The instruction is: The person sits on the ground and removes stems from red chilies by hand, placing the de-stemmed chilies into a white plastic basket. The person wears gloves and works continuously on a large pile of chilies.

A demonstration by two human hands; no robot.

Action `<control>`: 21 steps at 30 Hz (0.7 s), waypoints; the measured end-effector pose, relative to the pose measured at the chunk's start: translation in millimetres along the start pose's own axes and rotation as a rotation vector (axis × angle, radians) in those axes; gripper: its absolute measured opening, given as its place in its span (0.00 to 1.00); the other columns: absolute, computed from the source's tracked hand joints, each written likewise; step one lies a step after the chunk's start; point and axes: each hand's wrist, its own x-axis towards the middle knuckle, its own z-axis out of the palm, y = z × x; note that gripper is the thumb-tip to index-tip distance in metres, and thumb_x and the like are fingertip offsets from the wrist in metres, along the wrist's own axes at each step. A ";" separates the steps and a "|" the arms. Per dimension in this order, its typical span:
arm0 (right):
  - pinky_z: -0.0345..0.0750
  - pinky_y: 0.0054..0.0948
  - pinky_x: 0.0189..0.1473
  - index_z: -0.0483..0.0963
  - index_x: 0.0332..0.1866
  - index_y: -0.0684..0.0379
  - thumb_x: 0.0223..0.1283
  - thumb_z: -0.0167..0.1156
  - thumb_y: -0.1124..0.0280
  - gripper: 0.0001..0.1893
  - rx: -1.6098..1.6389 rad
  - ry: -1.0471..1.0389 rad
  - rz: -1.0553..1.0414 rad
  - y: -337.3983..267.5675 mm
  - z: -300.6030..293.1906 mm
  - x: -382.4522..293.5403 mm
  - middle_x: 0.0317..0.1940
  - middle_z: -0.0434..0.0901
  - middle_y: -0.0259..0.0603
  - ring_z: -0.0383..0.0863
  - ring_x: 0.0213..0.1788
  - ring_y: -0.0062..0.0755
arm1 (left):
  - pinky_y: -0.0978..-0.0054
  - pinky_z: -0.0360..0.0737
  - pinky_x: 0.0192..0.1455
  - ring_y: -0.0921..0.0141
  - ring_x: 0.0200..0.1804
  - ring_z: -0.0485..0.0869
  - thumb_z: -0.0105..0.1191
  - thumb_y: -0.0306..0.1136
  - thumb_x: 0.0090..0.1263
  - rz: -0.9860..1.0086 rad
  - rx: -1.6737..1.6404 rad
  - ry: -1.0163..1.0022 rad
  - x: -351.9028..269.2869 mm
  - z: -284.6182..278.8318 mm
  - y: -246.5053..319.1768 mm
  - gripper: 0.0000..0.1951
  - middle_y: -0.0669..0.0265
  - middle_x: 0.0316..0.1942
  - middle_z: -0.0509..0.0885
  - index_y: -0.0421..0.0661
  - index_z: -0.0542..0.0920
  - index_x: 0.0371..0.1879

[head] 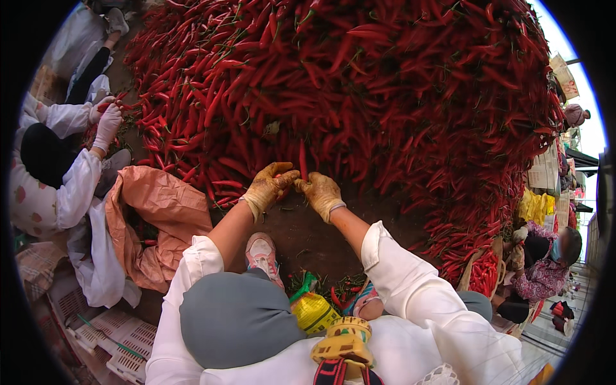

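Both my hands wear stained, yellowish gloves and meet at the near foot of a large heap of red chili peppers [327, 91]. An upright red chili pepper [302, 156] is pinched at its lower end by my right hand [321, 192]. Just beside it, my left hand [270, 185] is curled, with red pepper showing between thumb and forefinger and under the palm. How many peppers it holds is hidden. The fingertips of both hands nearly touch near the pepper's lower end.
An orange woven sack [163, 216] stands open at left, beside a gloved co-worker [62, 192]. Between my feet lie a yellow-green bag [313, 310] and loose stems. White plastic crates [120, 337] sit lower left. Another person [541, 264] works at right near a pepper-filled sack [483, 274].
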 end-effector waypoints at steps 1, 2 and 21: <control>0.78 0.43 0.46 0.79 0.42 0.60 0.59 0.62 0.49 0.22 -0.109 -0.071 -0.152 0.4 3.2 -18.3 0.39 0.83 0.52 0.83 0.44 0.53 | 0.84 0.72 0.28 0.80 0.25 0.73 0.65 0.43 0.64 0.007 0.073 0.019 3.3 4.2 -2.6 0.24 0.68 0.33 0.84 0.43 0.78 0.55; 0.78 0.43 0.46 0.78 0.43 0.60 0.58 0.62 0.49 0.22 -0.131 -0.065 -0.223 0.1 5.4 -32.0 0.39 0.83 0.53 0.83 0.45 0.53 | 0.84 0.74 0.32 0.79 0.26 0.74 0.66 0.44 0.63 -0.131 0.083 -0.034 6.3 7.9 -5.7 0.23 0.67 0.34 0.84 0.43 0.80 0.52; 0.76 0.24 0.30 0.81 0.35 0.61 0.62 0.60 0.74 0.05 0.795 0.158 -0.411 -10.3 -97.0 18.3 0.30 0.84 0.41 0.83 0.28 0.29 | 0.80 0.69 0.21 0.76 0.18 0.74 0.55 0.46 0.72 -0.068 -0.645 0.154 14.7 -32.0 -5.1 0.18 0.69 0.21 0.79 0.41 0.83 0.42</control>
